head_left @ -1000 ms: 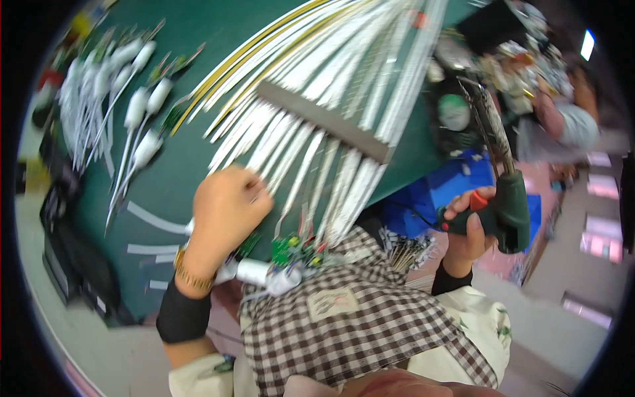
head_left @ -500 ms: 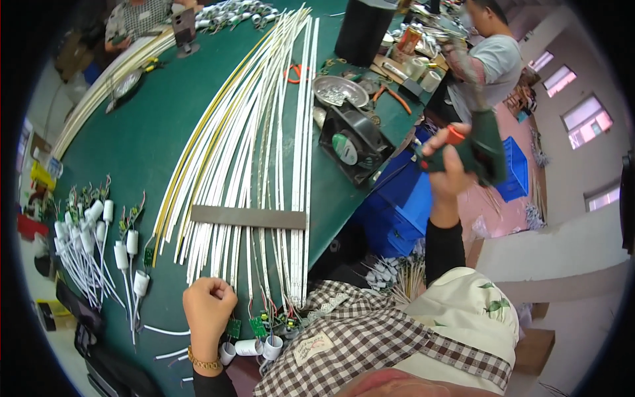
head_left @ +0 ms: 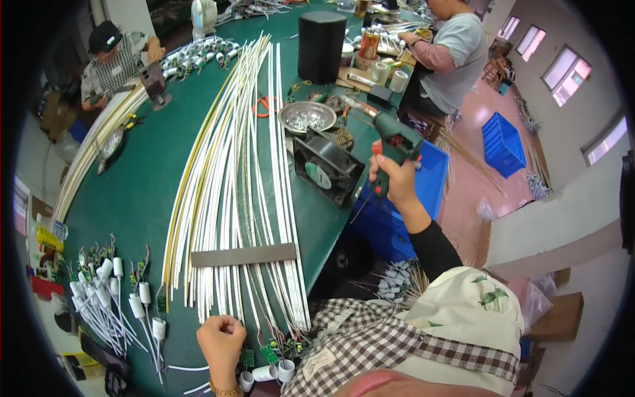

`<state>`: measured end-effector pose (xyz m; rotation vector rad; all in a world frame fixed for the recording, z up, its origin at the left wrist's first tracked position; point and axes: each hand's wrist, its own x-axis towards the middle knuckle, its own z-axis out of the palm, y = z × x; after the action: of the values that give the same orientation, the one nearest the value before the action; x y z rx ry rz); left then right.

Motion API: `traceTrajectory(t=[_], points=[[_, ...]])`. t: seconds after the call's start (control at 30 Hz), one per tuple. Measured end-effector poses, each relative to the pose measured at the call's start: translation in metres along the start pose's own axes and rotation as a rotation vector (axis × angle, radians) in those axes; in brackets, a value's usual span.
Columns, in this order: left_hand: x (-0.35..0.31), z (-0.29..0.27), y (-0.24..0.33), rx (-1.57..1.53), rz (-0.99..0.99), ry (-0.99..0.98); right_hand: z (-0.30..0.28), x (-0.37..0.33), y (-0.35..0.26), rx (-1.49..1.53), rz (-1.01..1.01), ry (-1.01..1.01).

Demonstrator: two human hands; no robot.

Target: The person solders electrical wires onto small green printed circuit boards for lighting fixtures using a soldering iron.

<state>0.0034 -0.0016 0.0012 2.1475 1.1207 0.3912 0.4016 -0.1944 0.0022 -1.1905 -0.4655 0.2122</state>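
My right hand (head_left: 399,182) grips a dark green soldering gun (head_left: 399,137) with a red trigger, raised over the table's right edge. Its nose points up and left, near the metal dish. My left hand (head_left: 221,345) is curled closed at the near ends of the long white LED strips (head_left: 225,198); whatever its fingers pinch is hidden. A flat grey-brown bar (head_left: 245,255) lies across these strips. Beside my left hand, small green circuit boards (head_left: 269,352) with wires sit at the strip ends, above white cylindrical housings (head_left: 264,374).
A black fan (head_left: 324,169) and a metal dish (head_left: 307,117) of small bits stand right of the strips. White housings with cables (head_left: 99,298) are heaped at the left. Blue crates (head_left: 503,145) rest on the floor. Two people work across the table.
The soldering gun in my right hand has swung left, toward the table, and its nose now shows. My left hand stays closed at the strip ends. The whole view has shifted.
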Motion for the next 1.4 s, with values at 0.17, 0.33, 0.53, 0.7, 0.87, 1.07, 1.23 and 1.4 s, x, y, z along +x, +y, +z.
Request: traceTrajectory(t=[0.17, 0.33, 0.53, 0.7, 0.87, 1.07, 1.23, 1.4], points=[[-0.001, -0.002, 0.002, -0.002, -0.038, -0.055, -0.007, -0.014, -0.001, -0.155, -0.058, -0.004], [-0.008, -0.001, -0.017, 0.077, 0.024, -0.036, 0.021, -0.050, -0.010, 0.106, -0.153, 0.017], [-0.004, -0.010, 0.007, 0.153, 0.002, -0.036, 0.045, -0.104, -0.014, 0.301, -0.063, -0.204], [0.009, -0.001, 0.000, 0.096, 0.033, -0.078, 0.069, -0.143, 0.001, 0.231, 0.107, -0.432], [0.001, -0.006, -0.002, 0.040, -0.016, -0.083, 0.080, -0.163, 0.006, 0.120, 0.369, -0.665], [0.000, -0.006, -0.004, 0.031, 0.045, -0.074, 0.091, -0.175, 0.008, 0.022, 0.409, -0.770], [-0.004, -0.005, -0.007, 0.052, 0.146, -0.064, 0.089, -0.177, 0.010, 0.023, 0.460, -0.708], [-0.021, -0.024, -0.004, 0.086, 0.239, -0.022, 0.072, -0.170, 0.015, -0.014, 0.421, -0.669]])
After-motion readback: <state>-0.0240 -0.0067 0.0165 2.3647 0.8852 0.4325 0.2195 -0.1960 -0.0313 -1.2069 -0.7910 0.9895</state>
